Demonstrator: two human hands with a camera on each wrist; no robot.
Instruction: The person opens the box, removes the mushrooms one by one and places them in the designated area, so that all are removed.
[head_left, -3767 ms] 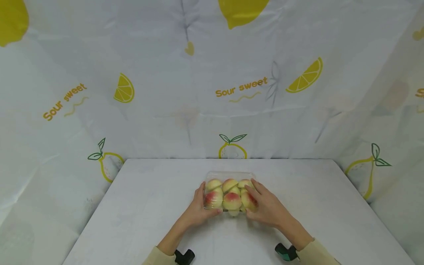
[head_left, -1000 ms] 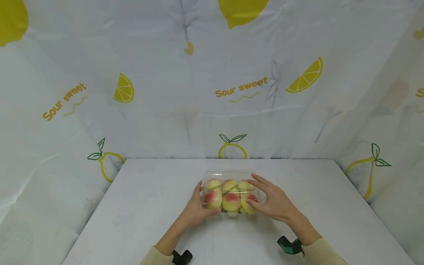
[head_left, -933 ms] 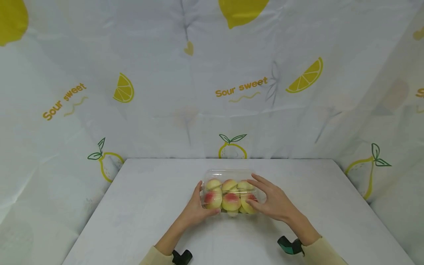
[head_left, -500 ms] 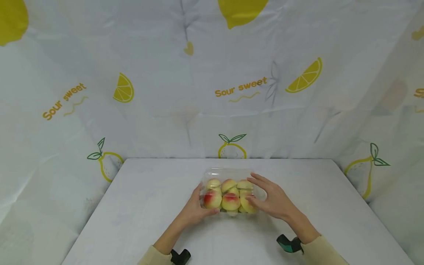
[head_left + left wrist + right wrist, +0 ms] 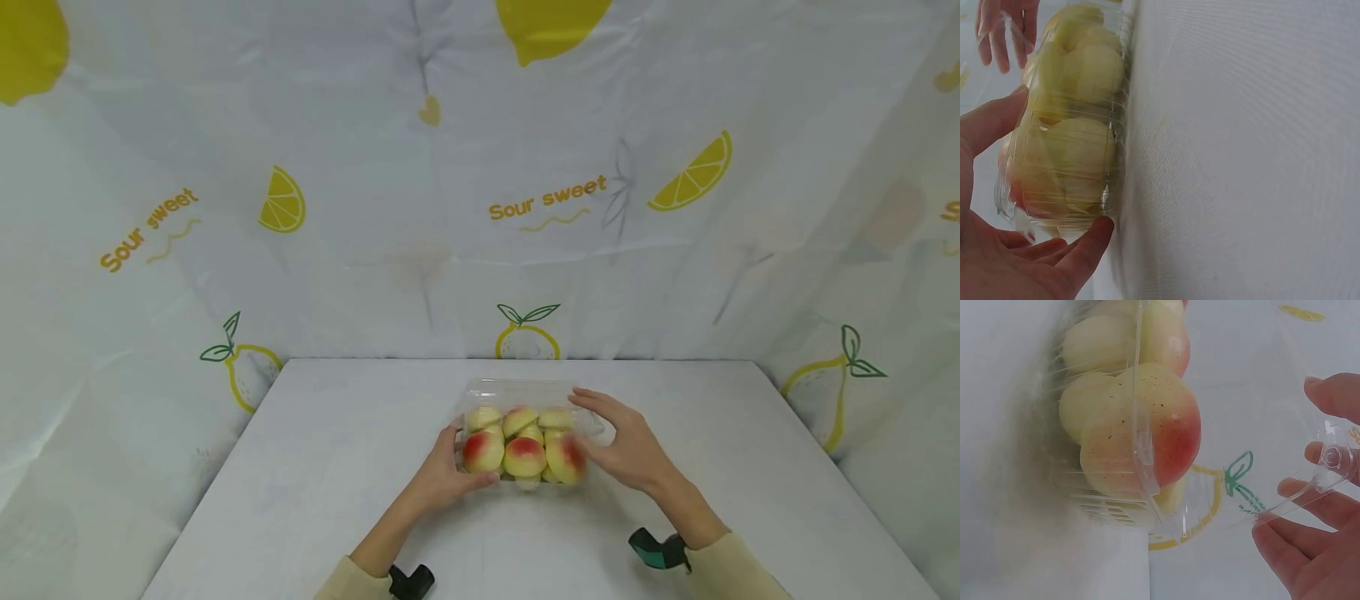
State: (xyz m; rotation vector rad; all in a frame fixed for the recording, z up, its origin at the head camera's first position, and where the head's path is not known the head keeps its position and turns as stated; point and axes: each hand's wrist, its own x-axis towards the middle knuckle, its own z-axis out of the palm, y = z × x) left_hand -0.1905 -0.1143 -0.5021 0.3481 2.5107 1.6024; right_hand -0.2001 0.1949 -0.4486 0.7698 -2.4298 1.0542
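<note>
A clear plastic clamshell box (image 5: 513,481) of peaches (image 5: 483,451) sits mid-table, its hinged clear lid (image 5: 521,387) raised at an angle. My left hand (image 5: 442,475) grips the box's left end, thumb at the front and fingers around the side; the left wrist view shows these fingers against the ribbed plastic wall (image 5: 1072,219). At the right end, my right hand (image 5: 630,446) holds the lid's edge between thumb and fingers. In the right wrist view the lid's corner tab (image 5: 1333,456) lies between them, apart from the red-blushed peach (image 5: 1147,431) in the base.
A white-covered table (image 5: 360,400) spreads on all sides of the box. Behind it hangs a white curtain (image 5: 337,292) with lemon prints. Dark wrist devices (image 5: 411,582) sit on both forearms, by the beige sleeves.
The lid has risen from the box and the right hand has moved up and right with it, its fingers leaving the peaches' front. The left hand has stayed at the left end.
</note>
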